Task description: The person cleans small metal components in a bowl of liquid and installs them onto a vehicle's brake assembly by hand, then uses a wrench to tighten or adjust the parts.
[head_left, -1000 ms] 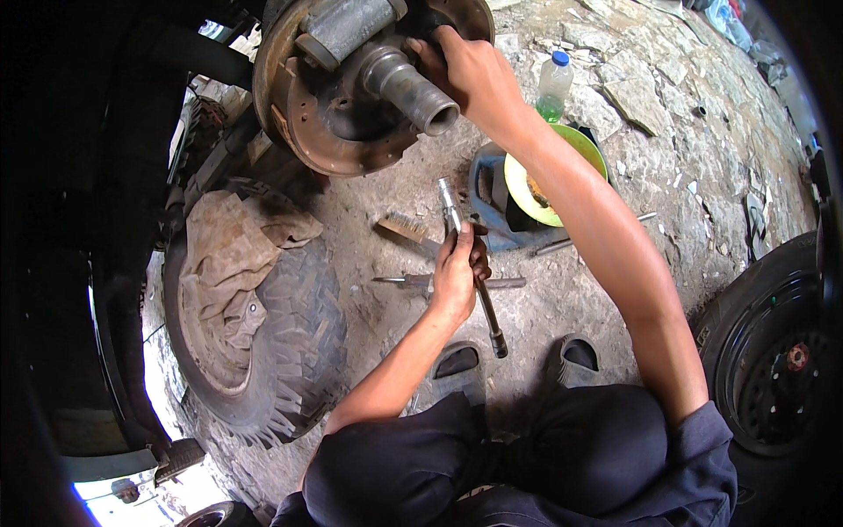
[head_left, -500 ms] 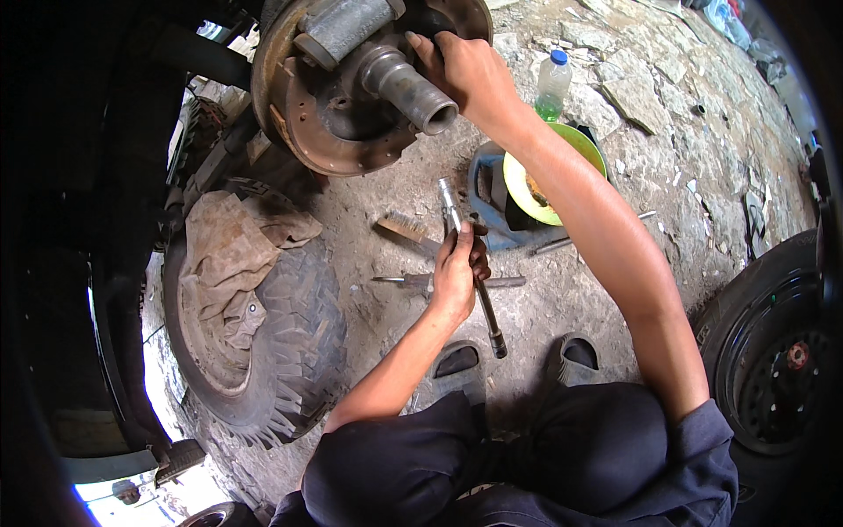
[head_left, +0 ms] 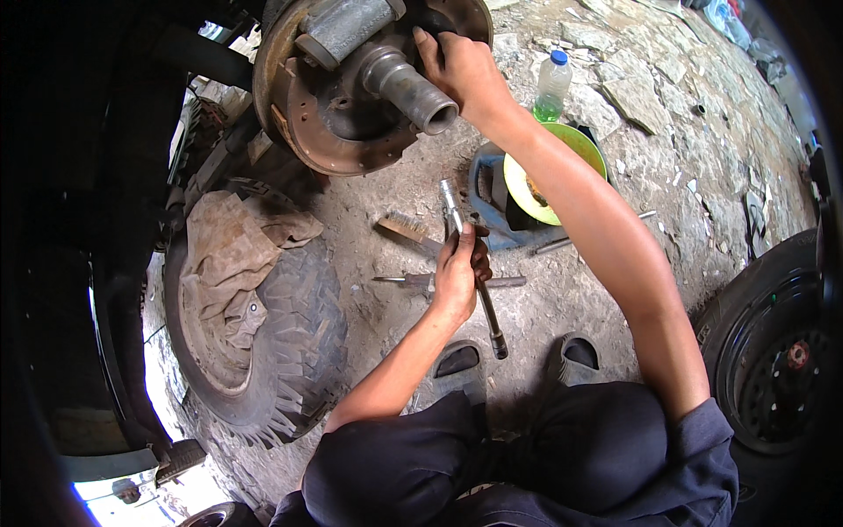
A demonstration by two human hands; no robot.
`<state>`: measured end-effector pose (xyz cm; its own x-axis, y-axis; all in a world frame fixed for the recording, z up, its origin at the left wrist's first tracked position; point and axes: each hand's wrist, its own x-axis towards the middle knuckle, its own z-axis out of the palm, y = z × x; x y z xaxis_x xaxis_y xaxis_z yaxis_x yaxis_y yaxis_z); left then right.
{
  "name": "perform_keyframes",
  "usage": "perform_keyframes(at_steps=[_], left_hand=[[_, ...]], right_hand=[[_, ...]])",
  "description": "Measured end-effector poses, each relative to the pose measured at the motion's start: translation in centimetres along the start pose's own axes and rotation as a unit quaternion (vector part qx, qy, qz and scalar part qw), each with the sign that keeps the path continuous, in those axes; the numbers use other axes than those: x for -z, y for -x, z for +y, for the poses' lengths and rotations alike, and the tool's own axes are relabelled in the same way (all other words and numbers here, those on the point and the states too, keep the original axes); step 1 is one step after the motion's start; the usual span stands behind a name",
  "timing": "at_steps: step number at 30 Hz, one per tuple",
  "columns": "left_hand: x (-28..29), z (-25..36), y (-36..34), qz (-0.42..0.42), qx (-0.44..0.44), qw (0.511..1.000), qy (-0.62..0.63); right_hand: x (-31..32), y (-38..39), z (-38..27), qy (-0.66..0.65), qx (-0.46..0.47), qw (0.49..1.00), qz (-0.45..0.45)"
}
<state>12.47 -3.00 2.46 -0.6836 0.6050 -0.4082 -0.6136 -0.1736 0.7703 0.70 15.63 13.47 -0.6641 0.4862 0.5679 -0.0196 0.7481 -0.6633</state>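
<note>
My left hand (head_left: pixel 457 279) is wrapped round a long metal socket wrench (head_left: pixel 489 321), which slants over the ground with a bright silver end (head_left: pixel 450 195) pointing away from me. My right hand (head_left: pixel 465 72) reaches up to a rusty round brake backing plate (head_left: pixel 351 156), just right of its hollow axle tube (head_left: pixel 413 92). Its thumb or a finger sticks up and the others curl inward; whatever they grip is hidden. A grey cylinder (head_left: pixel 349 28) sits on the plate above the tube.
A wire brush (head_left: pixel 406 228) and a thin rod-like tool (head_left: pixel 505 282) lie below. Right of them are a blue cut-open container (head_left: pixel 483 184), a yellow-green bowl (head_left: pixel 587 149) and a bottle (head_left: pixel 553 83). A tyre with a cloth (head_left: pixel 224 250) lies left; a wheel (head_left: pixel 764 351) lies right.
My right hand has shifted very slightly at the plate. The left hand and the socket wrench stay almost where they were.
</note>
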Motion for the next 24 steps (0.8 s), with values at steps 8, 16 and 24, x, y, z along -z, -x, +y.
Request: perform_keyframes(at_steps=[8,16,24], left_hand=[[-0.2,0.2,0.2,0.030,0.005,1.000,0.002],[0.3,0.0,0.4,0.010,0.002,1.000,-0.002],[0.0,0.1,0.3,0.010,0.002,1.000,-0.001]], right_hand=[[0.3,0.7,0.8,0.027,0.079,0.996,0.025],[0.2,0.9,0.3,0.022,0.084,0.996,0.015],[-0.4,0.2,0.0,0.018,-0.010,1.000,0.009]])
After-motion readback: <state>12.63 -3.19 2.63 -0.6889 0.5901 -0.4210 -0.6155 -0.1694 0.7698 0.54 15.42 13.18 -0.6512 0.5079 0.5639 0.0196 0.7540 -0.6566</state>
